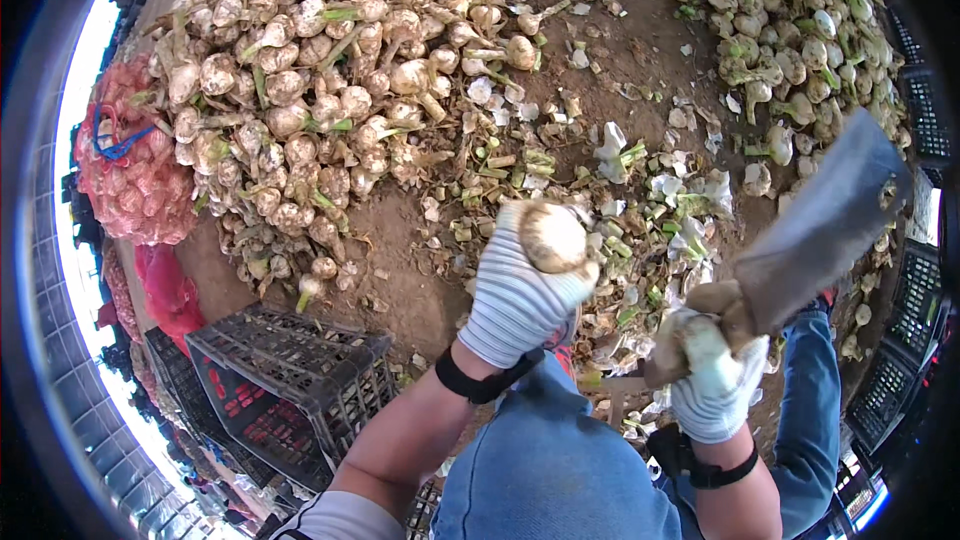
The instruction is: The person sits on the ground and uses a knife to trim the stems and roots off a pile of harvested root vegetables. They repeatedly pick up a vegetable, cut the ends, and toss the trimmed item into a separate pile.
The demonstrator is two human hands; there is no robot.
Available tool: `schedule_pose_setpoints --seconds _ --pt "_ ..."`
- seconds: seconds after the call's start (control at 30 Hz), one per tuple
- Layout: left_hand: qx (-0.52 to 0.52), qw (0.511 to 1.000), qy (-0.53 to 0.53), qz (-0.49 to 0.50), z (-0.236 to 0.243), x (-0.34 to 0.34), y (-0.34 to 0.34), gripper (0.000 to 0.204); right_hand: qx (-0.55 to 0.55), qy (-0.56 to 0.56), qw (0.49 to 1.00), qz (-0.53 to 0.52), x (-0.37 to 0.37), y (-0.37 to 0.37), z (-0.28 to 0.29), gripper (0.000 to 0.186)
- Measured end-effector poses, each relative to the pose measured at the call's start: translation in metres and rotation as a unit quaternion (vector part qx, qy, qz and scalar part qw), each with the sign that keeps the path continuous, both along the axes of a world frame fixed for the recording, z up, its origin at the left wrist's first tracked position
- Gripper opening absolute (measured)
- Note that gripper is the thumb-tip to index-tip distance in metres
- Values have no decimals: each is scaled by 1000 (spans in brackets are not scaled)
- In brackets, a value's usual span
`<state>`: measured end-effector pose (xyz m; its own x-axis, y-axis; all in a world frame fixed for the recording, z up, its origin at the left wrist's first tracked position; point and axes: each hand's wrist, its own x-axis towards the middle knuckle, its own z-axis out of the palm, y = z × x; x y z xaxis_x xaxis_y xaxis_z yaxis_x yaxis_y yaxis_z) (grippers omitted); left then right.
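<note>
A round, soil-stained garlic bulb (553,238) is gripped in my left hand (527,290), which wears a striped white knit glove. My right hand (712,375), gloved the same way, is closed around the handle of a cleaver (825,220). Its broad dark blade points up and to the right, with a hole near the far corner. The bulb and the blade are well apart. Beneath both hands lie cut stems and papery skins (625,240), scattered over the bare soil.
A large heap of garlic bulbs with stems (300,80) fills the upper left; another garlic heap (800,30) lies upper right. A red mesh sack (135,170) stands at far left. A black plastic crate (300,360) is by my left forearm. More black crates (915,290) line the right edge.
</note>
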<state>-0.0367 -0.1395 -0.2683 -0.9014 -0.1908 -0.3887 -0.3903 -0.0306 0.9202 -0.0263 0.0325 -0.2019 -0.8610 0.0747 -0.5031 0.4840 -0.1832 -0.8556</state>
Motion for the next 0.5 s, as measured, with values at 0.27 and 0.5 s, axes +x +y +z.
schedule_pose_setpoints --seconds 0.27,0.5 --pt "215 972 79 43 6 -3 -7 79 194 -49 977 74 6 32 -63 19" --pt "389 915 33 105 21 4 -9 85 119 -17 986 112 12 4 -33 23"
